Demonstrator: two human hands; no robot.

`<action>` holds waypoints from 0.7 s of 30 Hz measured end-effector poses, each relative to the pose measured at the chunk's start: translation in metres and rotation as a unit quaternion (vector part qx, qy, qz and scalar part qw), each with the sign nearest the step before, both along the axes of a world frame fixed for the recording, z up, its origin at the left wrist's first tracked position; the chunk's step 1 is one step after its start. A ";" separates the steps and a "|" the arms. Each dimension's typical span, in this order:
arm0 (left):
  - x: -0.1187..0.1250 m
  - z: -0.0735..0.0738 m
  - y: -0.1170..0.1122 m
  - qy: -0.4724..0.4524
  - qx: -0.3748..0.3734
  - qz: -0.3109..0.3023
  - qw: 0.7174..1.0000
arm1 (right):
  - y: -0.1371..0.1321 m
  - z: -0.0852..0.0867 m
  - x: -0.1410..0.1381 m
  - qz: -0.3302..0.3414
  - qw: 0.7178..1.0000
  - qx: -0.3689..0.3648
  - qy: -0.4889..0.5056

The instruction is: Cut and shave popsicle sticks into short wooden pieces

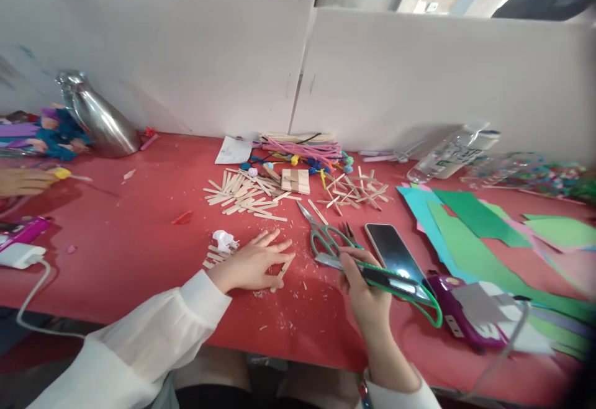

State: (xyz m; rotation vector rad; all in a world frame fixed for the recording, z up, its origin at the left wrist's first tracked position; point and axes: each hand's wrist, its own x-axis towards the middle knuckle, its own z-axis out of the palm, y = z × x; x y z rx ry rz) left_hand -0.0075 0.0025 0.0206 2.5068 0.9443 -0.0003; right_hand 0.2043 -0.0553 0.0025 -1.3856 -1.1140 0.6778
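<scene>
Green utility knife (393,280) sits clamped in the right hand (365,297), its blade toward 10 o'clock. At that hand's 9 o'clock, the left hand (256,265) pins a wooden stick (284,269) to the red table (149,247) under thumb and forefinger; scissors (316,224) lie between the stick's 1 and 2 o'clock, loose sticks (244,192) at 11.

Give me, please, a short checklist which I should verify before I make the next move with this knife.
1. Wooden stick held down by the left hand: ok.
2. Knife in the right hand: ok.
3. Blade apart from the left hand: ok, a gap shows, though it points that way.
4. Scissors well away from the blade: not ok, they lie close.
5. Red table free of shavings: not ok, some are scattered.
6. Blade locked: cannot tell.
</scene>
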 end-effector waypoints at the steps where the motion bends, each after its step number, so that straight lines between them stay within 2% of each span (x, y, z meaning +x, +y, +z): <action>1: 0.001 0.001 -0.006 -0.003 0.016 0.019 1.000 | -0.006 -0.001 0.002 -0.029 0.999 -0.027 0.036; 4: 0.001 0.001 -0.020 -0.018 0.066 0.083 0.994 | -0.029 -0.004 0.006 -0.063 0.993 -0.082 0.053; 10: -0.005 -0.006 -0.022 -0.038 0.072 0.032 0.996 | -0.051 0.002 0.009 0.054 0.994 -0.093 -0.013; 15: 0.000 0.001 -0.023 -0.013 0.110 0.095 0.989 | -0.053 0.010 0.005 0.057 0.993 -0.092 -0.045; 17: 0.002 0.007 -0.022 0.003 0.097 0.112 0.989 | -0.055 0.009 0.002 0.046 0.993 -0.092 -0.065; 21: 0.006 0.017 -0.014 0.012 0.025 0.139 0.990 | -0.056 0.005 0.000 0.043 0.992 -0.097 -0.076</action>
